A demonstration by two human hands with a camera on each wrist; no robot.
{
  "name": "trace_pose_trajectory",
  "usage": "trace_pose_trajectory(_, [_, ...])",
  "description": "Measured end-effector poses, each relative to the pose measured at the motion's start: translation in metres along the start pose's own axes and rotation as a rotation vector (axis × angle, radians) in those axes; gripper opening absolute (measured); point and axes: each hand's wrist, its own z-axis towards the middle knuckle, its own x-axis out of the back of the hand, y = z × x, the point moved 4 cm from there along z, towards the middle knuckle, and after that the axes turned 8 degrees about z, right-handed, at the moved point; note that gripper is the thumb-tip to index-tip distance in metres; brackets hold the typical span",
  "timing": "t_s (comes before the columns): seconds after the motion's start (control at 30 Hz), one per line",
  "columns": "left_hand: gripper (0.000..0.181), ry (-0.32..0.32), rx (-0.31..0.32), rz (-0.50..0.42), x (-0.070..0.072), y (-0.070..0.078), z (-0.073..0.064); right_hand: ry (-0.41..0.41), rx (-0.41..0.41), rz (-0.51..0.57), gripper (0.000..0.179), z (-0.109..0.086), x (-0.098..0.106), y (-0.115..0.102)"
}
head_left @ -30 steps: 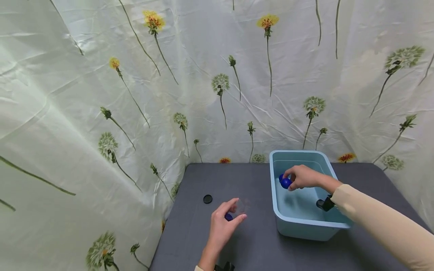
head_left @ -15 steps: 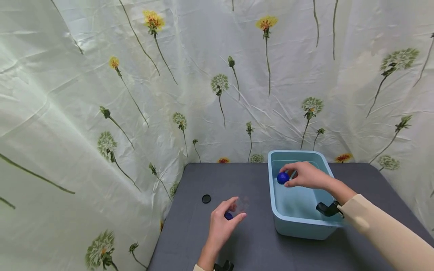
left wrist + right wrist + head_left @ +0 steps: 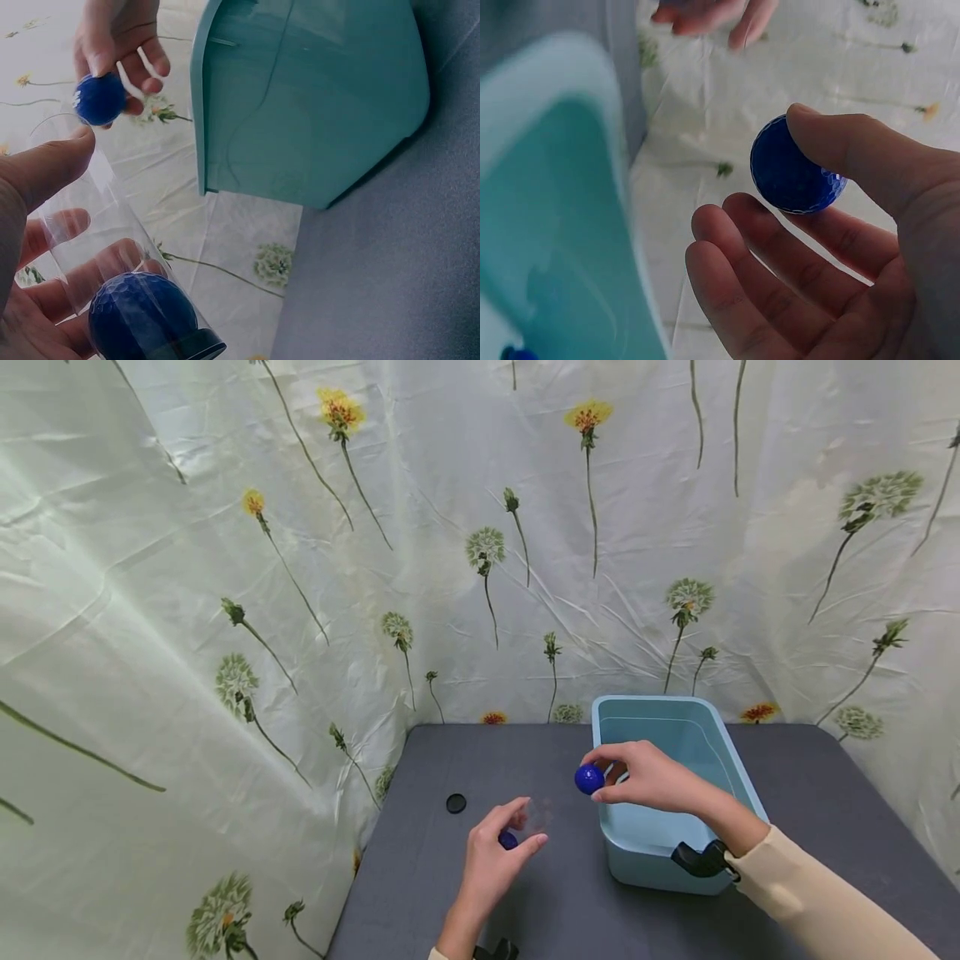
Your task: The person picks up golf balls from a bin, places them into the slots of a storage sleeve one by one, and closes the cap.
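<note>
My left hand point(image 3: 487, 864) holds a clear plastic tube point(image 3: 124, 214) above the table, its fingers and thumb curved around the wall. Inside, at the dark-capped lower end, rests one blue golf ball point(image 3: 142, 319). Another blue golf ball point(image 3: 589, 779) is pinched between the thumb and fingers of my right hand point(image 3: 660, 783), which hovers over the left rim of the light blue bin point(image 3: 720, 743). The left wrist view has this ball close beyond the tube's open mouth; whether they touch cannot be told. In the head view the tube is barely visible.
A black round cap point(image 3: 456, 803) lies on the dark grey table point(image 3: 525, 752), left of the bin. Something blue point(image 3: 519, 352) shows inside the bin in the right wrist view. A flower-printed curtain point(image 3: 450, 527) hangs behind the table and along its left side.
My right hand has lifted the golf ball from inside the bin and carried it left over the rim, closer to the tube. My left hand has stayed nearly still.
</note>
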Motion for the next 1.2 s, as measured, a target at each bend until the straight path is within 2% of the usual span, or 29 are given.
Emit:
trace_pose_trajectory(0.17, [0.052,-0.015,-0.012,-0.011,-0.001,0.002,0.001,-0.035,0.007,0.056,0.037,0.005,-0.018,-0.01])
trace_pose_trajectory(0.43, [0.051,-0.02,-0.022,-0.024,-0.002,0.004,0.0,-0.089,0.013,0.119,0.037,0.011,-0.034,-0.017])
trace_pose_trajectory(0.7, [0.053,-0.027,-0.021,-0.01,-0.003,0.002,0.0,-0.12,0.039,0.114,0.035,0.016,-0.044,-0.016])
trace_pose_trajectory(0.97, [0.052,-0.016,-0.026,-0.011,-0.004,0.002,0.0,-0.125,0.071,0.12,0.036,0.016,-0.042,-0.017])
trace_pose_trajectory(1.2, [0.052,-0.002,0.016,-0.041,-0.003,-0.002,-0.001,-0.074,0.091,0.082,0.033,0.016,-0.024,-0.013])
